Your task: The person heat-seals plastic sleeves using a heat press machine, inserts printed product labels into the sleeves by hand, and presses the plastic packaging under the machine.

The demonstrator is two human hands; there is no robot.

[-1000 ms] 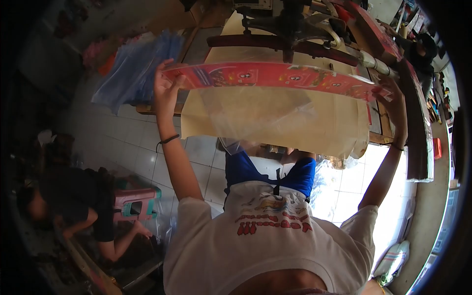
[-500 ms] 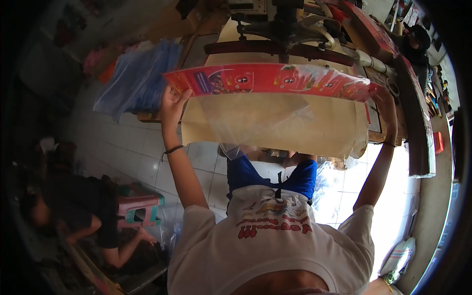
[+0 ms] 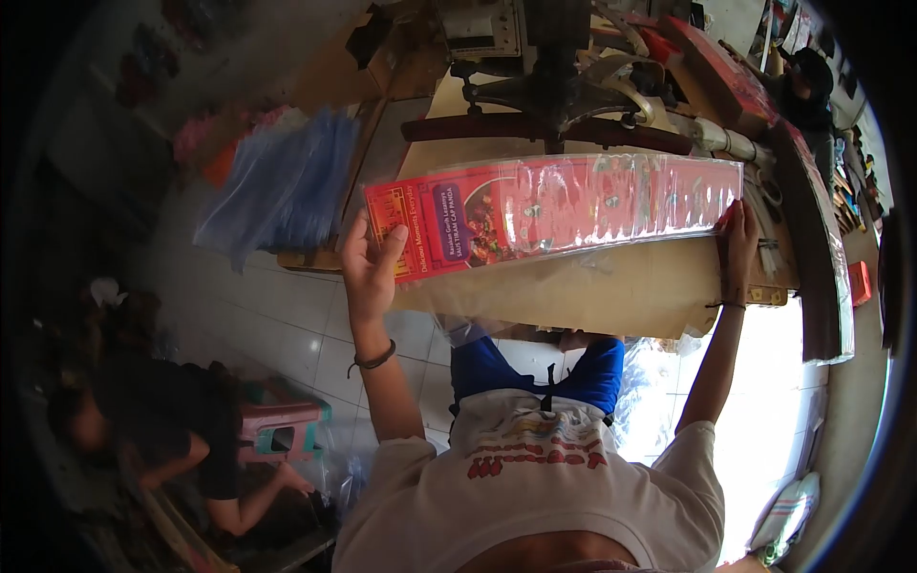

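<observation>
A long red printed strip (image 3: pixel 564 208) with a glossy clear plastic cover is held up between my two hands, its printed face toward me. My left hand (image 3: pixel 375 263) grips its left end, thumb on the front and fingers behind. My right hand (image 3: pixel 738 237) pinches the lower right corner. Below and behind the strip, tan paper (image 3: pixel 573 291) covers the worktable. A dark metal machine with a long curved bar (image 3: pixel 449 127) stands just beyond the strip.
Blue-tinted plastic sheets (image 3: pixel 287 181) lie at the left of the table. Long red-topped stacks (image 3: pixel 812 220) line the right side. A person (image 3: pixel 172 411) in dark clothes sits low at left near a pink and green stool (image 3: pixel 282 430). Another person (image 3: pixel 807 86) is at upper right.
The strip has come lower and nearer, and its printed face has turned more toward me. Both hands have moved down, the left also to the right.
</observation>
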